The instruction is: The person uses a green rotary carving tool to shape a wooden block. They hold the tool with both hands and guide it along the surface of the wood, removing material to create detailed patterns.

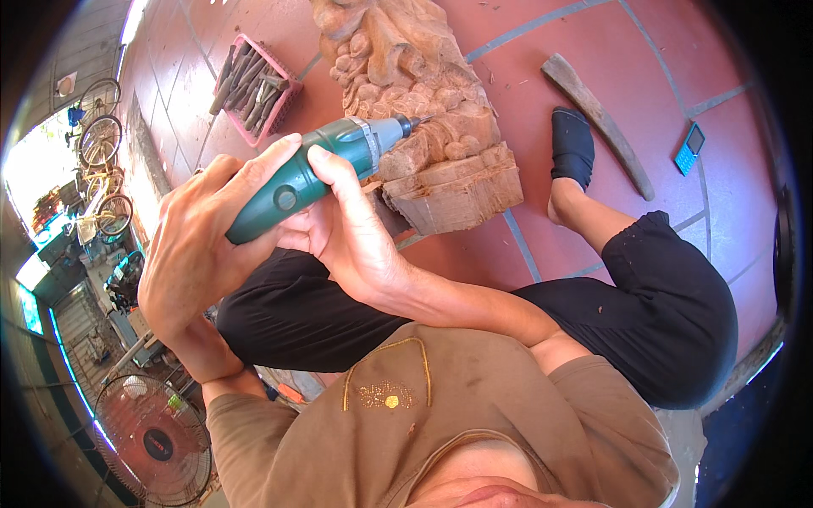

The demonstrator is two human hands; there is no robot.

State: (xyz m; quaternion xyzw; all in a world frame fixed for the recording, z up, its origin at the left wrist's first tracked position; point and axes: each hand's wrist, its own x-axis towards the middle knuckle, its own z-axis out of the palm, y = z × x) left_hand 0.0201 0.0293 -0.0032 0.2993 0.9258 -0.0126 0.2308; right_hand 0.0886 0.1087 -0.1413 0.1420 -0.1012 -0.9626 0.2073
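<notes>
Under everything we have a red tiled floor (533, 102), with a carved wooden block (440, 144) lying on it in front of us. A curved wooden stick (603, 125) lies to its right; a pink basket (290, 95) of dark rods (254, 85) sits to its left. We hold the green rotary tool (292, 182) at the block's near end: our left hand (195, 241) wraps its rear, our right hand (360, 233) pinches its middle. Far right lies a blue phone (691, 150). We cannot tell whether the thin bit (425, 118) touches wood.
</notes>
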